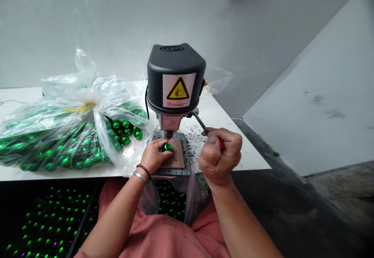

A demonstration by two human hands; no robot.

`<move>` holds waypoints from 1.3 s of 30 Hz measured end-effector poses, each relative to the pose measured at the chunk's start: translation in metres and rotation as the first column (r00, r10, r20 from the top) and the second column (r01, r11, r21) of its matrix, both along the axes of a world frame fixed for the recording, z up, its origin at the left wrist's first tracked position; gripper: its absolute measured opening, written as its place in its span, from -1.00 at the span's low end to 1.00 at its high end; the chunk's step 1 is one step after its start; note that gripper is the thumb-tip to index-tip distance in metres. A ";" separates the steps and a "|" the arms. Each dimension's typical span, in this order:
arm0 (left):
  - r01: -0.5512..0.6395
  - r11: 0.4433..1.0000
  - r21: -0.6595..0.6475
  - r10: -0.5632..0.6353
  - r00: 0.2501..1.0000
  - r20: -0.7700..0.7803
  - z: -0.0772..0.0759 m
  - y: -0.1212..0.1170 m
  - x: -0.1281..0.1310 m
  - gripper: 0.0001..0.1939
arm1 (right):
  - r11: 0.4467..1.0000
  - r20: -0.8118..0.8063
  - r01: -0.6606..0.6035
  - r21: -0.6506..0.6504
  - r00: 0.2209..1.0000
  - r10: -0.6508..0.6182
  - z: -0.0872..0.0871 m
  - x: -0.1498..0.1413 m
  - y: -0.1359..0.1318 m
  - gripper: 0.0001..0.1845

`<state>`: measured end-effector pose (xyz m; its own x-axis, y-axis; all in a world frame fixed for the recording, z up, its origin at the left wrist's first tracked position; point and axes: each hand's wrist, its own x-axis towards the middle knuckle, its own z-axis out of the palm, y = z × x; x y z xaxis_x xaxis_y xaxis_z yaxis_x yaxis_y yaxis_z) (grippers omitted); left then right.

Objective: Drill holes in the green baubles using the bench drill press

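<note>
A black-topped bench drill press (177, 79) with a yellow warning label stands on the white table. Under its chuck (168, 134), a shiny green ball (167, 147) sits on a brown board (177, 157) over the grey metal base. My left hand (154, 156) pinches the ball between thumb and fingers. The drill bit reaches down to the ball's top; whether it is inside the ball I cannot tell. My right hand (219, 155) is wrapped round the red-gripped feed lever (201, 122) at the press's right side.
A tied clear plastic bag (96, 129) of green balls lies on the left of the table (228, 133), with some balls spilling out. Dark shavings surround the base. Below the edge are more green balls (52, 219) and an open bag (172, 201) of them at my lap.
</note>
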<state>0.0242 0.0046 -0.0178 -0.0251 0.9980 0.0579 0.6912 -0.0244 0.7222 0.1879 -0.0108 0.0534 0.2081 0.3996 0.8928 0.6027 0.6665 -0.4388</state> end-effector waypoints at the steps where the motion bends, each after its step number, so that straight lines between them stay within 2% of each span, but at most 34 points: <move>1: 0.000 1.000 0.001 0.000 1.000 0.004 0.000 0.000 0.000 -0.57 | 1.000 -0.011 -0.003 -0.006 1.000 0.003 -0.001 -0.001 0.000 -0.91; 12: 0.009 1.000 -0.004 -0.009 1.000 0.013 0.000 -0.001 0.000 -0.59 | 0.997 -0.059 -0.066 -0.026 0.996 0.064 -0.023 -0.003 -0.001 -0.91; 14: 0.022 1.000 0.005 -0.022 0.999 0.023 -0.001 -0.001 0.000 -0.62 | 0.999 -0.064 -0.035 -0.006 0.997 0.034 -0.012 -0.003 0.001 -0.93; 17: 0.006 1.000 0.017 -0.007 0.997 0.078 -0.001 -0.003 0.001 -0.63 | 0.995 -0.041 0.099 0.019 0.994 -0.098 0.028 -0.003 0.013 -0.89; 18: -0.012 1.000 0.010 0.011 0.994 0.111 0.000 -0.004 0.002 -0.63 | 0.994 -0.054 0.113 0.000 0.992 -0.113 0.045 -0.004 0.020 -0.85; 21: -0.008 0.998 -0.060 0.020 0.979 0.204 0.008 -0.015 -0.001 -0.61 | 0.987 -0.072 0.042 -0.154 0.996 -0.053 0.086 -0.004 0.042 -0.72; 23: 0.111 0.987 -0.114 -0.080 0.966 0.247 0.015 -0.026 -0.007 -0.60 | 0.970 -0.081 0.012 -0.245 0.996 -0.033 0.099 -0.005 0.054 -0.73; 25: 0.240 0.962 -0.128 -0.199 0.942 0.270 0.023 -0.037 -0.015 -0.51 | 0.956 -0.107 -0.023 -0.292 0.994 -0.008 0.100 -0.005 0.062 -0.74; 26: 0.265 0.957 -0.119 -0.226 0.936 0.269 0.027 -0.041 -0.020 -0.47 | 0.956 -0.123 -0.037 -0.291 0.992 0.001 0.098 -0.005 0.064 -0.74; 28: 0.190 0.980 -0.066 -0.169 0.957 0.234 0.033 -0.042 -0.032 -0.46 | 0.965 -0.151 -0.051 -0.256 0.988 0.012 0.093 -0.005 0.067 -0.74; 30: -0.009 0.999 0.035 0.004 0.989 0.151 0.035 -0.033 -0.047 -0.56 | 0.975 -0.167 -0.061 -0.214 0.986 0.025 0.089 -0.006 0.068 -0.72; 32: -0.229 0.960 0.160 0.233 0.973 -0.004 0.031 -0.016 -0.064 -0.62 | 0.979 -0.184 -0.079 -0.190 0.982 0.044 0.087 -0.007 0.068 -0.71; 34: -0.349 0.916 0.198 0.389 0.893 -0.227 0.023 0.003 -0.079 -0.60 | 0.979 -0.199 -0.097 -0.182 0.978 0.060 0.087 -0.007 0.069 -0.70; 36: -0.383 0.916 0.118 0.398 0.843 -0.362 0.011 0.020 -0.089 -0.56 | 0.977 -0.201 -0.111 -0.182 0.977 0.074 0.087 -0.007 0.069 -0.70; 39: -0.352 0.935 0.048 0.337 0.836 -0.434 -0.004 0.033 -0.089 -0.53 | 0.975 -0.194 -0.130 -0.179 0.976 0.095 0.086 -0.006 0.070 -0.70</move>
